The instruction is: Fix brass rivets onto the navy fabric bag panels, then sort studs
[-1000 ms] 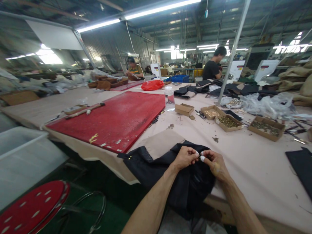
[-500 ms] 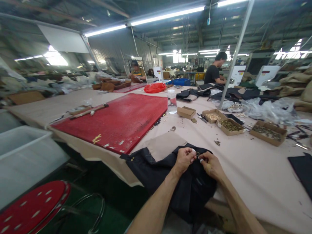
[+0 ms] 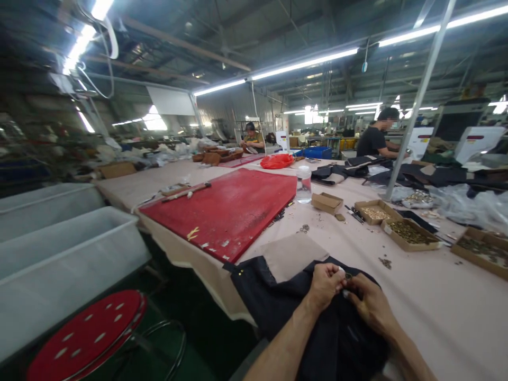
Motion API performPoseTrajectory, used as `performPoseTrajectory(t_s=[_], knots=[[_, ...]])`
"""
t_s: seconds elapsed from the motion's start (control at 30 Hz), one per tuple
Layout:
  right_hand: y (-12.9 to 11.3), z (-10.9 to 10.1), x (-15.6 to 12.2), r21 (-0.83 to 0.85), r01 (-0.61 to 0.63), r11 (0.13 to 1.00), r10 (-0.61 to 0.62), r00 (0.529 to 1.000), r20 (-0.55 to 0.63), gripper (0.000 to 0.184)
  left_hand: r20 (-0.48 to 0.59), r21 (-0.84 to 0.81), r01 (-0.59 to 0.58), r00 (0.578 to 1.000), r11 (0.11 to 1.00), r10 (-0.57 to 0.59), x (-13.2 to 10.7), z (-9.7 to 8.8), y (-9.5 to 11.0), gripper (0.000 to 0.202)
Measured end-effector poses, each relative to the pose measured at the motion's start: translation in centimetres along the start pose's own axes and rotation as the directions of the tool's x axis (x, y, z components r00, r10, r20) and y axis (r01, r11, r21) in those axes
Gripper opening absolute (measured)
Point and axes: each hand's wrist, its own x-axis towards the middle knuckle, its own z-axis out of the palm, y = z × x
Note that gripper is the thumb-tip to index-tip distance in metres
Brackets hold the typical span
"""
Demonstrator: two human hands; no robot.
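Both of my hands meet over a piece of dark fabric draped across the near table edge. My left hand is closed in a pinch, with white wrapping on a fingertip. Opposite it, my right hand also pinches. Between their fingertips sits a small metal ring, partly covered by the fingers. A beige cloth panel lies flat beyond the left hand, against the dark fabric. Small brass-coloured studs show on the fabric's left corner.
A red board with a hammer lies to the left. Cardboard boxes of small metal parts stand at right, near a clear jar. A red stool and white bins are at lower left. Two people sit farther back.
My view has turned left, so the scene sits farther right and lower in the picture. Both hands stay at the ring, fingers still pinched.
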Motion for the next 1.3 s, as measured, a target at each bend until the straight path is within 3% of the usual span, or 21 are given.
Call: performPoseTrajectory(t_s=[0.3, 0.5, 0.6, 0.73, 0.9, 1.03, 1.17, 1.3], knots=[[0.0, -0.5, 0.8, -0.115, -0.021, 0.993, 0.022, 1.0, 0.007, 0.015, 0.068, -0.075, 0.014, 0.998, 0.997, -0.009, 1.1, 0.6, 0.3, 0.04], [-0.4, 0.0, 0.0, -0.089, -0.035, 0.995, 0.023, 0.992, -0.124, 0.021, 0.094, -0.094, 0.045, 0.995, 0.995, -0.036, 0.9, 0.5, 0.8, 0.043], [-0.1, 0.1, -0.1, -0.039, -0.093, 0.995, 0.084, 0.98, -0.181, 0.018, 0.096, -0.095, 0.038, 0.995, 0.995, -0.029, 0.8, 0.6, 1.1, 0.043], [-0.5, -0.3, 0.0, -0.056, -0.12, 0.991, 0.112, 0.985, -0.128, 0.014, 0.104, -0.089, 0.031, 0.994, 0.996, -0.021, 0.6, 0.7, 1.3, 0.041], [-2.1, -0.8, 0.1, -0.214, -0.043, 0.976, 0.027, 0.997, -0.078, 0.024, 0.118, -0.094, 0.042, 0.993, 0.995, -0.031, 0.7, 0.6, 1.1, 0.042], [-2.3, -0.5, 0.2, -0.266, -0.089, 0.96, 0.062, 0.992, -0.109, 0.028, 0.121, -0.102, 0.041, 0.992, 0.994, -0.028, 0.6, 0.5, 1.2, 0.042], [-1.1, -0.4, 0.1, -0.052, -0.157, 0.986, 0.147, 0.977, -0.156, 0.027, 0.129, -0.099, 0.063, 0.99, 0.993, -0.05, 0.4, 0.5, 1.4, 0.044], [0.0, -1.0, -0.1, 0.306, -0.205, 0.93, 0.22, 0.975, -0.015, 0.026, 0.154, -0.081, 0.064, 0.987, 0.995, -0.051, 0.5, 0.6, 1.3, 0.041]])
